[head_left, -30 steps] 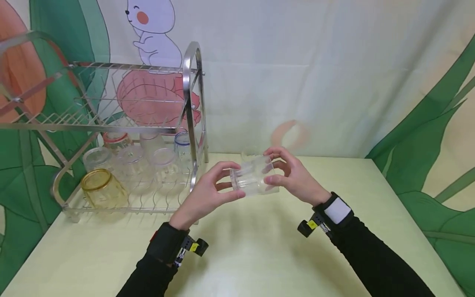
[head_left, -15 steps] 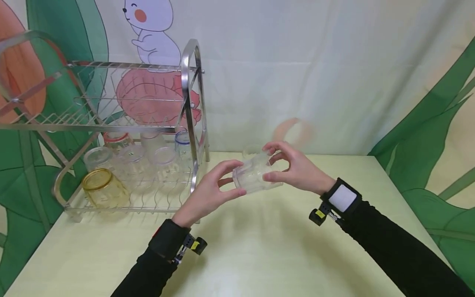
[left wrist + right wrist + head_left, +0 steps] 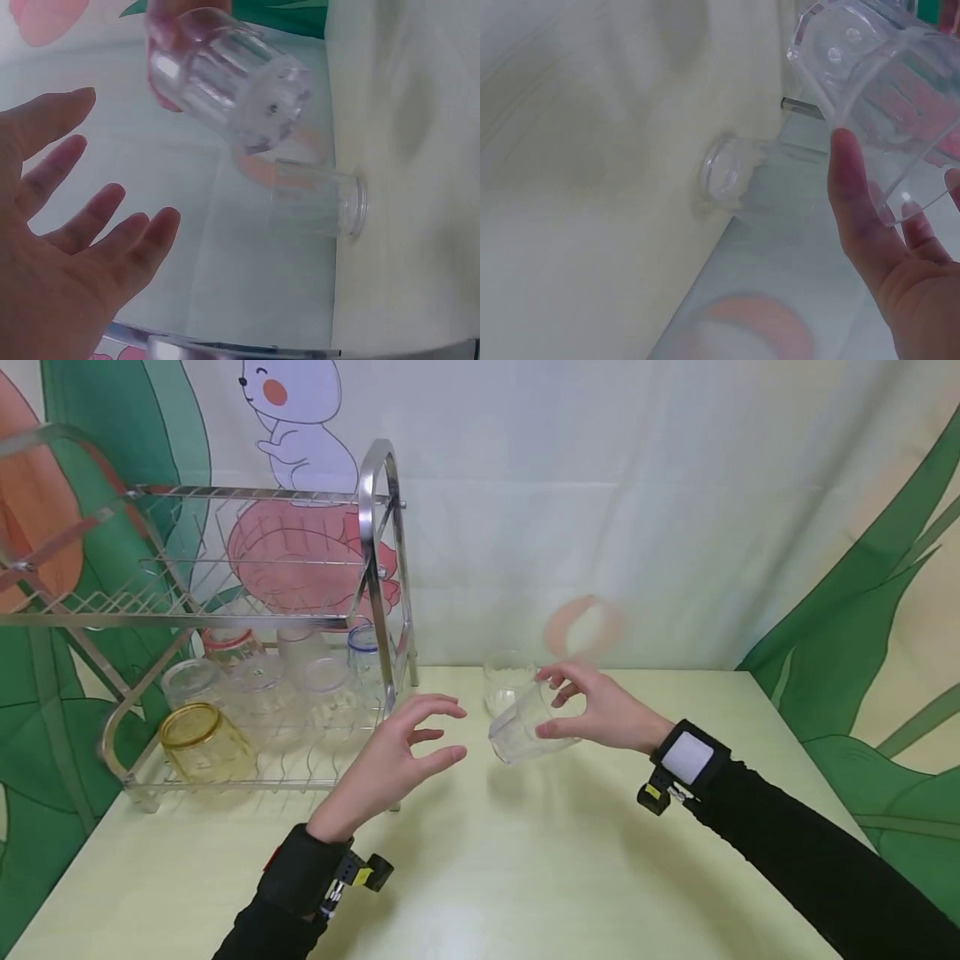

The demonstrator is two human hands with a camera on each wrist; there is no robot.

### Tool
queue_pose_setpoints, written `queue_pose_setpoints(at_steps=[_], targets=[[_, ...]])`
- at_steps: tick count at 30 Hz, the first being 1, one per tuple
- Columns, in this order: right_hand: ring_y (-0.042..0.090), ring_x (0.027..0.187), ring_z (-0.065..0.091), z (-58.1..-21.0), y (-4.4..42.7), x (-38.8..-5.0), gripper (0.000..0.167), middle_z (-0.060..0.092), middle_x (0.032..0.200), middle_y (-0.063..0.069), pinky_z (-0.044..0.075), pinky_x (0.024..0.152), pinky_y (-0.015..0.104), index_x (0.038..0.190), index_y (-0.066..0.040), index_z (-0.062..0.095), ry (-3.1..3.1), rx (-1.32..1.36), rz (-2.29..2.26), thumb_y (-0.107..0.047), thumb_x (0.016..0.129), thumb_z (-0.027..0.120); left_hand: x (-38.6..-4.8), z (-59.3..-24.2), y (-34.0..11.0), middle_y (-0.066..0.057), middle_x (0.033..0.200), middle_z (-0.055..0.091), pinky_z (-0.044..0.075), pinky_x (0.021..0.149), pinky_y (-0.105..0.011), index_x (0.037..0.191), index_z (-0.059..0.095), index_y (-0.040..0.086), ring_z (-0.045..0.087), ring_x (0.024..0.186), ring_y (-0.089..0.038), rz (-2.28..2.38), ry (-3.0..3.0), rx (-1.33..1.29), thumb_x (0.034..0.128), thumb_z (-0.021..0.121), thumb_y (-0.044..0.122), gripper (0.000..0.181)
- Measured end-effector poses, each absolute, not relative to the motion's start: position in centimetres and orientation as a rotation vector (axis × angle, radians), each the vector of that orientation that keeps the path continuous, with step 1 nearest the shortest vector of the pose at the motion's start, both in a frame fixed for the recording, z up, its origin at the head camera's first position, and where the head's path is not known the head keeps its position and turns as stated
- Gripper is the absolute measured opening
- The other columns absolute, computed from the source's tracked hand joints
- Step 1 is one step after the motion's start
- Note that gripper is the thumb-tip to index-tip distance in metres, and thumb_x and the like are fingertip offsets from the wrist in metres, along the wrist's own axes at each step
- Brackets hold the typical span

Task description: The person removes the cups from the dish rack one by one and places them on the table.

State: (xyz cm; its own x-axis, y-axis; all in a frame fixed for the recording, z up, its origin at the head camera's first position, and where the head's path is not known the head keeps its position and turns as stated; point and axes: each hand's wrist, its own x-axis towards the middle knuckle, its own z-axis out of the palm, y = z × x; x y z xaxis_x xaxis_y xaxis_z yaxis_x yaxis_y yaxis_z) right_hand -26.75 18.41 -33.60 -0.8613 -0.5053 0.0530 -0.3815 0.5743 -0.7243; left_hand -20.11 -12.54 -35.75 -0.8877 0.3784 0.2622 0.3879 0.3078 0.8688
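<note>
A clear cup (image 3: pixel 525 727) is tilted above the table, its base toward the lower left; my right hand (image 3: pixel 607 710) grips it near the rim. The right wrist view shows the thumb along the side of the cup (image 3: pixel 877 97). My left hand (image 3: pixel 386 768) hovers to the left of the cup, apart from it, fingers spread and holding nothing. In the left wrist view the fingers of my left hand (image 3: pixel 75 225) are relaxed. A second clear cup (image 3: pixel 506 672) stands on the table behind the held one.
On the left stands a two-tier metal rack (image 3: pixel 375 568). Its lower tier holds an amber glass (image 3: pixel 206 752), a blue-rimmed glass (image 3: pixel 365 652), a red-rimmed glass (image 3: pixel 231 647) and several clear ones. A printed curtain (image 3: pixel 675 510) hangs behind the table (image 3: pixel 480 877).
My left hand has let go of the cup and moved left and slightly down. The cup, still in my right hand, tilts more steeply, and the standing cup behind shows more fully.
</note>
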Motion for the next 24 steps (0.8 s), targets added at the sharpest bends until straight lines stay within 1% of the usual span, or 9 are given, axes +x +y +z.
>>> queue_pose_setpoints(at_steps=[4,7,10,11,13,17,18,19,24], targets=[[0.03,0.12,0.06,-34.3,18.7,-27.0,0.071,0.053,0.141,0.007,0.058,0.088,0.039,0.143,-0.011,0.055,2.685,-0.718,-1.066,-0.032,0.083,0.086,-19.6,-35.8,-13.3,-0.008,0.147,0.053,0.052,0.112,-0.045,0.131,0.064,0.013,0.052,0.138,-0.028,-1.649,-2.558,-0.743,0.0949,0.076,0.012,0.038],[0.029,0.12,0.06,-34.5,19.0,-27.3,0.074,0.053,0.143,0.006,0.056,0.093,0.042,0.145,-0.011,0.054,2.715,-0.705,-1.003,-0.036,0.083,0.086,-19.3,-35.6,-14.3,-0.009,0.148,0.053,0.054,0.109,-0.043,0.131,0.064,0.013,0.055,0.136,-0.031,-1.61,-2.583,-0.72,0.0952,0.075,0.011,0.037],[0.029,0.121,0.06,-34.5,19.4,-27.8,0.075,0.053,0.146,0.008,0.055,0.094,0.043,0.146,-0.012,0.053,2.732,-0.681,-0.964,-0.038,0.084,0.085,-19.0,-35.4,-15.7,-0.011,0.148,0.053,0.055,0.107,-0.039,0.13,0.064,0.011,0.059,0.133,-0.033,-1.564,-2.611,-0.696,0.0958,0.075,0.011,0.036],[0.029,0.121,0.06,-34.5,19.5,-28.0,0.075,0.053,0.146,0.009,0.055,0.094,0.043,0.147,-0.012,0.053,2.738,-0.674,-0.952,-0.039,0.084,0.085,-18.9,-35.3,-16.3,-0.011,0.148,0.053,0.058,0.103,-0.037,0.13,0.064,0.012,0.061,0.131,-0.033,-1.546,-2.624,-0.682,0.0961,0.074,0.012,0.036],[0.03,0.121,0.059,-34.4,19.7,-28.5,0.075,0.052,0.147,0.011,0.055,0.095,0.044,0.147,-0.012,0.053,2.745,-0.667,-0.933,-0.04,0.084,0.084,-18.8,-35.0,-17.3,-0.011,0.147,0.053,0.059,0.1,-0.037,0.131,0.064,0.012,0.064,0.126,-0.034,-1.506,-2.641,-0.654,0.0964,0.074,0.012,0.036],[0.032,0.123,0.059,-34.6,20.1,-29.2,0.074,0.049,0.147,0.013,0.055,0.096,0.046,0.146,-0.014,0.054,2.764,-0.66,-0.882,-0.043,0.085,0.083,-18.6,-34.6,-19.2,-0.011,0.145,0.054,0.06,0.098,-0.039,0.132,0.064,0.011,0.065,0.124,-0.035,-1.434,-2.66,-0.595,0.0973,0.074,0.014,0.036],[0.033,0.123,0.059,-34.6,20.3,-29.4,0.074,0.049,0.147,0.014,0.055,0.096,0.046,0.146,-0.014,0.054,2.766,-0.654,-0.873,-0.044,0.085,0.083,-18.6,-34.6,-19.6,-0.011,0.144,0.055,0.058,0.101,-0.041,0.132,0.064,0.01,0.065,0.123,-0.035,-1.411,-2.662,-0.589,0.0974,0.073,0.015,0.036],[0.033,0.123,0.059,-34.7,20.4,-29.5,0.073,0.048,0.146,0.013,0.054,0.096,0.046,0.146,-0.015,0.054,2.769,-0.646,-0.865,-0.044,0.085,0.083,-18.6,-34.6,-19.9,-0.011,0.144,0.054,0.058,0.101,-0.042,0.132,0.064,0.01,0.065,0.124,-0.035,-1.397,-2.666,-0.583,0.0978,0.073,0.015,0.035],[0.037,0.122,0.059,-34.8,20.8,-30.4,0.073,0.048,0.144,0.015,0.054,0.096,0.047,0.145,-0.014,0.054,2.787,-0.622,-0.829,-0.041,0.084,0.085,-18.4,-34.6,-21.7,-0.014,0.147,0.053,0.058,0.1,-0.048,0.131,0.064,0.008,0.063,0.125,-0.038,-1.297,-2.691,-0.569,0.0988,0.072,0.014,0.034]])
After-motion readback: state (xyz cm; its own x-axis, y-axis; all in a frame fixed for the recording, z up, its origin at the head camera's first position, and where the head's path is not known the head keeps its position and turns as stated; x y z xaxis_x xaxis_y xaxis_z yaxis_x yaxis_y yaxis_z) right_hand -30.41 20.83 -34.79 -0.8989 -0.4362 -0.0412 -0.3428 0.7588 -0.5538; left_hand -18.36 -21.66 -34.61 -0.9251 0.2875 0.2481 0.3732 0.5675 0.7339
